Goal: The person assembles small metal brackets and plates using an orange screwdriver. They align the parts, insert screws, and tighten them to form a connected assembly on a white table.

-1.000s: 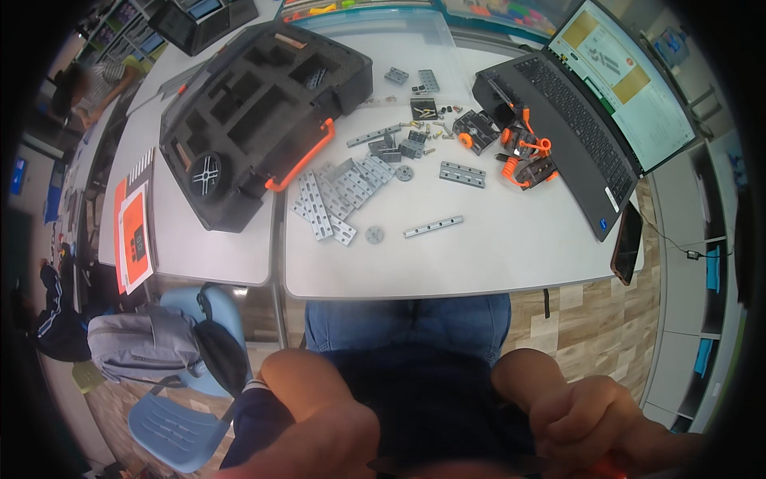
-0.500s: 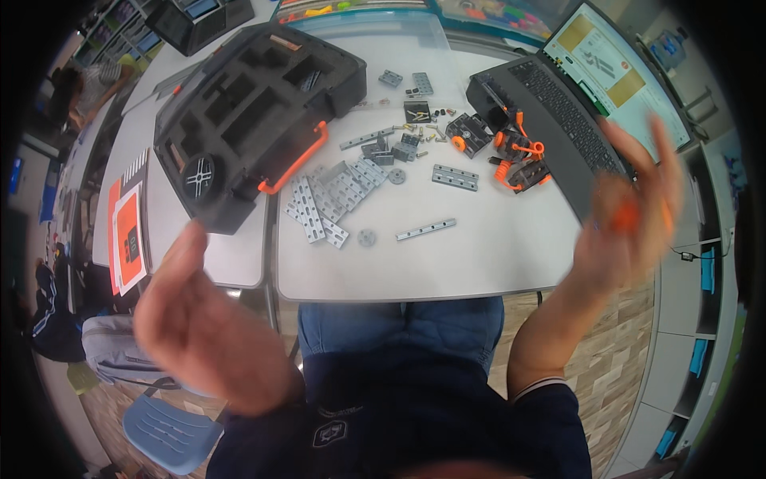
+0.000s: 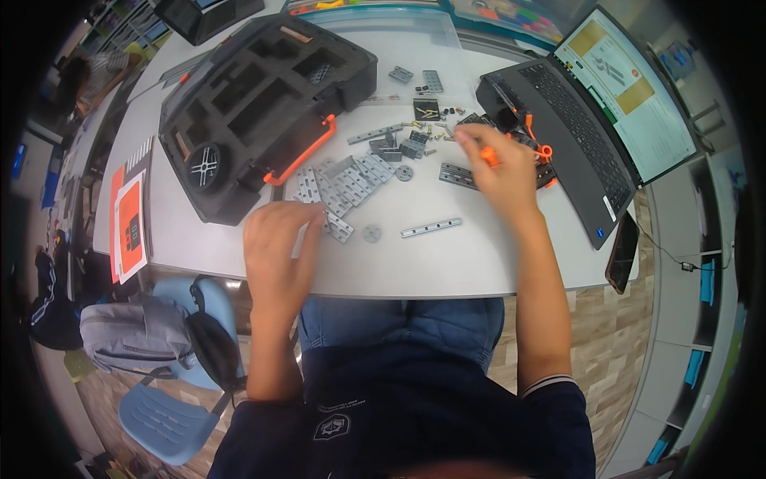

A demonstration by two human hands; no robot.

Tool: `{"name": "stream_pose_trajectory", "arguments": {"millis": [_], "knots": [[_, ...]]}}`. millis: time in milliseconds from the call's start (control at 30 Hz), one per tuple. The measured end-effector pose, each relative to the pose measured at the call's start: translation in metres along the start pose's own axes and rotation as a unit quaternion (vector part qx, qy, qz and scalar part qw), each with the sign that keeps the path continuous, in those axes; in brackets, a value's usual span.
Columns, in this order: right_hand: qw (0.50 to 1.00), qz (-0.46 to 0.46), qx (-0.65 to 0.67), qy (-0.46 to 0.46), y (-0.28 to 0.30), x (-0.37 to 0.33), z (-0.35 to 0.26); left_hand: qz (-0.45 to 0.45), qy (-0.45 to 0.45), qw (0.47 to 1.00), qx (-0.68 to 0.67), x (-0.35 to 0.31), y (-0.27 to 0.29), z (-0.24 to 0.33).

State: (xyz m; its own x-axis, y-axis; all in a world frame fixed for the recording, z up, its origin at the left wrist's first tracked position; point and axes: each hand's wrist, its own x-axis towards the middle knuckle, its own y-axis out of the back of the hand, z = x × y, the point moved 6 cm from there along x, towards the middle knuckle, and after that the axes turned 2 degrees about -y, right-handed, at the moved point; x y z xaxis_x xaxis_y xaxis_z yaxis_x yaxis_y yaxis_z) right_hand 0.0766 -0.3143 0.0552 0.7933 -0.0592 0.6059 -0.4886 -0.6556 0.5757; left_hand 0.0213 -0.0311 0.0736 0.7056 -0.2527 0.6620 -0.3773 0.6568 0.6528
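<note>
My left hand (image 3: pixel 279 243) is at the near left of the perforated grey metal plates (image 3: pixel 351 191), thumb and fingertips drawn together beside a plate's end. What sits between them cannot be made out. Over the right part of the table, my right hand (image 3: pixel 507 172) has its fingers closed round a small orange piece (image 3: pixel 488 156). It partly covers a grey slotted bar (image 3: pixel 456 174) and a black-and-orange assembly (image 3: pixel 545 152). Between my hands lie a thin metal strip (image 3: pixel 431 228) and a grey disc (image 3: pixel 371 233). Small screws and blocks (image 3: pixel 413 144) are scattered farther back.
At the left, an open black case (image 3: pixel 363 80) with foam compartments holds a wheel (image 3: pixel 209 165) and has an orange handle (image 3: pixel 307 148). A laptop (image 3: pixel 570 120) stands at the right, with a phone (image 3: pixel 623 251) near the table edge. Booklets (image 3: pixel 132 231) lie far left, above a grey backpack (image 3: pixel 136 335).
Both hands have come inward over the table from its sides. My left hand has reached the metal plates; my right has moved left from beside the laptop, bringing the orange piece along.
</note>
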Motion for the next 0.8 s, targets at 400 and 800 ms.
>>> {"name": "stream_pose_trajectory", "arguments": {"millis": [400, 800], "knots": [[0.986, -0.122, -0.11, 0.007, -0.035, -0.001, -0.011, -0.098, -0.068, 0.989, -0.09, 0.004, -0.052, 0.036], [0.989, -0.082, -0.123, 0.001, -0.042, -0.003, -0.003, -0.138, -0.091, 0.976, -0.144, -0.011, -0.087, 0.059]]}}
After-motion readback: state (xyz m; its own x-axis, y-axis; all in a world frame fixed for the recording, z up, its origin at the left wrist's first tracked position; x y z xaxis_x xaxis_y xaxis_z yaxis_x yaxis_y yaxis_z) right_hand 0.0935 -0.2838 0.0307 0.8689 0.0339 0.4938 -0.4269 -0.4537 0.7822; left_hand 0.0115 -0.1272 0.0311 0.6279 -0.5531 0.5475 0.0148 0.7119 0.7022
